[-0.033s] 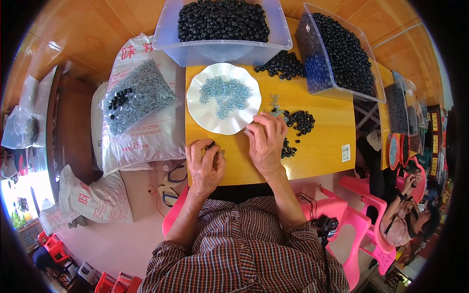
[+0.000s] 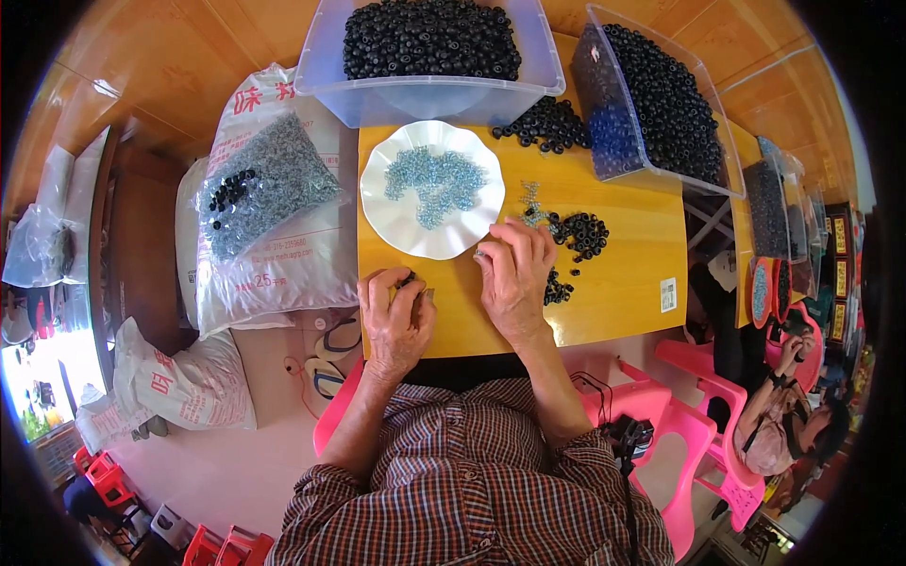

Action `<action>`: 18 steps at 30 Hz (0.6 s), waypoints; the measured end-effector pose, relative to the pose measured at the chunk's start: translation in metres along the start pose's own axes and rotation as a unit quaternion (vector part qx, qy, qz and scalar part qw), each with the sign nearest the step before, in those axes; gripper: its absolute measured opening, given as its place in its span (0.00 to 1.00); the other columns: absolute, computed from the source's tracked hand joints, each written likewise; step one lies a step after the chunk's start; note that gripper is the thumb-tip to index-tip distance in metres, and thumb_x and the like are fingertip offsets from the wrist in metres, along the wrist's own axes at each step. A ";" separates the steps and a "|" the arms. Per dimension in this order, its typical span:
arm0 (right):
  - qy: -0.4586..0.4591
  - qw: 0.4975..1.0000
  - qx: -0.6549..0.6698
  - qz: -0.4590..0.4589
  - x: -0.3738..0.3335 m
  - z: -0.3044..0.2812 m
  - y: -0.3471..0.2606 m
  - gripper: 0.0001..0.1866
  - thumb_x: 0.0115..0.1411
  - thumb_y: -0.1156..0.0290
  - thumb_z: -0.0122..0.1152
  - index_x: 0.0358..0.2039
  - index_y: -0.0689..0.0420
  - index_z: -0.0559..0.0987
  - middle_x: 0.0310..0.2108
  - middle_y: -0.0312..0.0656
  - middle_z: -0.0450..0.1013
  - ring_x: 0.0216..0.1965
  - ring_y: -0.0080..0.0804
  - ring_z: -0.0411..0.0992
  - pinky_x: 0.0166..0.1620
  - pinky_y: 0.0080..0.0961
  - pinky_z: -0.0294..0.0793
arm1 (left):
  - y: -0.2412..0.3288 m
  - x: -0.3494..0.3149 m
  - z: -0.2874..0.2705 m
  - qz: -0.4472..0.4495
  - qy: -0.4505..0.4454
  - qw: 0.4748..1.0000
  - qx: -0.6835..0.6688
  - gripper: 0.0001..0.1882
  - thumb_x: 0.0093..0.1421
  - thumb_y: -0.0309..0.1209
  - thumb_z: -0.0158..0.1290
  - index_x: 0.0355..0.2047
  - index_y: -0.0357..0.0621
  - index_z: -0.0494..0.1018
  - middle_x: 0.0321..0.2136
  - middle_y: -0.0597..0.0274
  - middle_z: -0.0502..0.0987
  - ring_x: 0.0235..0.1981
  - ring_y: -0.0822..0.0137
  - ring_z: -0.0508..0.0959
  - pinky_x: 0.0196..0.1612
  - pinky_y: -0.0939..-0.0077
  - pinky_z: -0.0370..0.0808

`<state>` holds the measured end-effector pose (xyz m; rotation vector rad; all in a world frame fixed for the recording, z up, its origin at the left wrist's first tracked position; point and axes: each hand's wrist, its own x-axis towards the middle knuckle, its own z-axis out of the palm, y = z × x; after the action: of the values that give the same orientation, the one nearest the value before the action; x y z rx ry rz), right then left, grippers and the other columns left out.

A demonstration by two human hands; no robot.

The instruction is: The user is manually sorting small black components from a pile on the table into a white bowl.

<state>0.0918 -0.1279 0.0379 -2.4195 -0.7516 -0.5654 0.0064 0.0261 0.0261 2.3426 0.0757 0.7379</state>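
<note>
My left hand (image 2: 394,319) is over the near left part of the yellow table, its fingers curled around a small black round piece (image 2: 406,280) that is mostly covered. Just right of it, my right hand (image 2: 514,283) has thumb and fingers bent in a pinch by the plate's near rim. A pale glint shows at its thumb tip, too small to name. The scalloped white plate (image 2: 385,226) bears many small clear bluish pieces (image 2: 439,179). Beyond my right hand lie loose black ring-shaped pieces (image 2: 580,236) and a few clear ones (image 2: 531,200).
Two plastic bins, one at the back (image 2: 425,104) and one at the back right (image 2: 651,160), hold black pieces. More black pieces (image 2: 547,127) lie between them. Left of the table, a clear bag (image 2: 274,189) rests on a large white sack (image 2: 311,274). Another person (image 2: 779,424) sits at right.
</note>
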 end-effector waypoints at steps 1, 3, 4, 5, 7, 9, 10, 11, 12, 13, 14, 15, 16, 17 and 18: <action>-0.009 1.000 -0.009 0.005 -0.003 -0.002 -0.001 0.14 0.45 0.79 0.65 0.33 0.56 0.72 0.42 0.38 0.66 0.50 0.40 0.66 0.56 0.50 0.56 | 0.000 0.000 -0.001 0.001 0.000 1.000 0.001 0.13 0.41 0.16 0.57 0.30 0.38 0.73 0.37 0.53 0.71 0.39 0.52 0.69 0.40 0.63 0.69; -0.028 0.999 -0.014 0.007 -0.011 -0.004 -0.004 0.14 0.46 0.80 0.63 0.34 0.56 0.72 0.43 0.39 0.65 0.51 0.40 0.65 0.56 0.51 0.55 | 0.001 0.001 -0.001 0.002 -0.001 1.000 0.001 0.13 0.41 0.16 0.58 0.30 0.38 0.73 0.37 0.53 0.71 0.39 0.52 0.69 0.40 0.63 0.69; -0.046 0.999 -0.019 0.009 -0.014 -0.005 -0.004 0.14 0.46 0.80 0.62 0.35 0.57 0.71 0.44 0.40 0.65 0.52 0.41 0.64 0.57 0.53 0.54 | 0.001 0.001 -0.001 0.000 -0.001 1.000 -0.001 0.13 0.41 0.16 0.58 0.30 0.38 0.73 0.37 0.53 0.71 0.39 0.52 0.69 0.40 0.63 0.69; -0.047 0.999 -0.020 0.010 -0.017 -0.004 -0.003 0.14 0.46 0.80 0.62 0.35 0.57 0.71 0.44 0.40 0.65 0.52 0.41 0.64 0.57 0.53 0.54 | 0.002 0.001 0.000 -0.001 -0.002 1.000 -0.002 0.13 0.41 0.16 0.58 0.30 0.38 0.73 0.37 0.53 0.71 0.39 0.52 0.69 0.40 0.63 0.69; -0.047 0.999 -0.017 0.013 -0.023 -0.002 -0.001 0.14 0.47 0.80 0.62 0.34 0.56 0.72 0.44 0.39 0.64 0.53 0.41 0.64 0.57 0.53 0.53 | 0.002 0.000 0.000 -0.004 -0.002 1.000 -0.002 0.13 0.41 0.16 0.58 0.30 0.37 0.74 0.37 0.53 0.71 0.39 0.52 0.69 0.40 0.63 0.70; -0.051 0.998 -0.016 0.013 -0.023 -0.005 -0.002 0.13 0.47 0.80 0.61 0.34 0.56 0.72 0.44 0.39 0.65 0.53 0.40 0.64 0.57 0.53 0.53 | 0.001 -0.001 0.000 -0.008 -0.003 1.000 -0.002 0.13 0.41 0.16 0.58 0.30 0.37 0.74 0.37 0.53 0.71 0.39 0.52 0.69 0.40 0.63 0.70; -0.053 0.998 -0.015 0.012 -0.024 -0.006 -0.002 0.12 0.48 0.80 0.61 0.34 0.56 0.73 0.45 0.39 0.65 0.53 0.40 0.64 0.57 0.52 0.53 | 0.000 -0.001 0.000 -0.005 -0.003 1.000 0.003 0.13 0.41 0.17 0.58 0.31 0.39 0.74 0.38 0.54 0.70 0.39 0.52 0.69 0.40 0.62 0.70; -0.056 0.998 -0.014 0.012 -0.024 -0.005 -0.003 0.12 0.48 0.80 0.61 0.34 0.56 0.73 0.45 0.39 0.65 0.53 0.40 0.64 0.57 0.52 0.53 | 0.000 -0.001 0.000 -0.002 -0.004 1.000 0.008 0.13 0.41 0.18 0.58 0.31 0.40 0.74 0.38 0.56 0.69 0.40 0.52 0.69 0.41 0.61 0.70; -0.040 0.999 -0.018 0.022 -0.025 -0.005 -0.002 0.12 0.48 0.80 0.60 0.34 0.57 0.73 0.44 0.38 0.65 0.52 0.39 0.64 0.57 0.51 0.54 | 0.000 -0.001 0.000 -0.004 -0.006 1.000 0.007 0.13 0.41 0.18 0.58 0.31 0.40 0.74 0.38 0.56 0.69 0.40 0.52 0.69 0.41 0.61 0.70; -0.024 0.999 -0.021 0.031 -0.025 -0.005 -0.002 0.11 0.49 0.80 0.60 0.34 0.57 0.74 0.44 0.38 0.66 0.51 0.39 0.65 0.57 0.50 0.55 | 0.000 -0.001 0.001 0.001 -0.004 1.000 0.009 0.13 0.41 0.18 0.58 0.31 0.40 0.74 0.38 0.56 0.69 0.40 0.53 0.69 0.41 0.61 0.70; -0.026 0.999 -0.022 0.032 -0.026 -0.006 0.000 0.11 0.49 0.80 0.60 0.34 0.57 0.74 0.44 0.38 0.66 0.51 0.39 0.65 0.57 0.50 0.55 | 0.001 0.000 0.001 0.007 -0.002 1.000 0.012 0.13 0.42 0.18 0.58 0.31 0.40 0.73 0.38 0.56 0.69 0.40 0.53 0.69 0.41 0.61 0.69; -0.011 0.999 -0.016 0.036 -0.026 -0.006 0.002 0.10 0.49 0.80 0.60 0.34 0.57 0.74 0.43 0.38 0.67 0.51 0.38 0.66 0.57 0.49 0.55 | 0.001 0.000 0.000 0.005 -0.002 1.000 0.012 0.13 0.42 0.18 0.58 0.31 0.40 0.73 0.38 0.56 0.69 0.40 0.53 0.69 0.41 0.61 0.69; 0.004 0.999 -0.011 0.039 -0.027 -0.007 0.004 0.10 0.50 0.80 0.60 0.34 0.57 0.74 0.42 0.38 0.68 0.50 0.38 0.67 0.57 0.47 0.56 | 0.001 0.000 0.000 0.002 -0.002 1.000 0.010 0.13 0.42 0.17 0.57 0.31 0.38 0.74 0.38 0.54 0.70 0.40 0.52 0.69 0.40 0.62 0.70; 0.009 0.999 -0.004 0.044 -0.028 -0.007 0.005 0.10 0.50 0.80 0.61 0.34 0.57 0.74 0.40 0.38 0.69 0.48 0.39 0.68 0.55 0.45 0.58 | 0.001 0.000 0.000 0.000 -0.001 1.000 0.007 0.13 0.42 0.16 0.57 0.30 0.37 0.74 0.37 0.53 0.70 0.40 0.52 0.69 0.40 0.63 0.70; 0.008 0.999 -0.005 0.044 -0.029 -0.009 0.007 0.10 0.50 0.80 0.61 0.34 0.57 0.74 0.40 0.38 0.69 0.48 0.39 0.68 0.55 0.45 0.58 | 0.001 0.000 0.000 -0.001 -0.002 1.000 0.005 0.13 0.42 0.16 0.57 0.30 0.37 0.74 0.37 0.53 0.70 0.40 0.52 0.69 0.40 0.63 0.70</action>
<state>0.0721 -0.1500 0.0266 -2.4417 -0.6324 -0.5534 0.0061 0.0251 0.0262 2.3537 0.0803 0.7336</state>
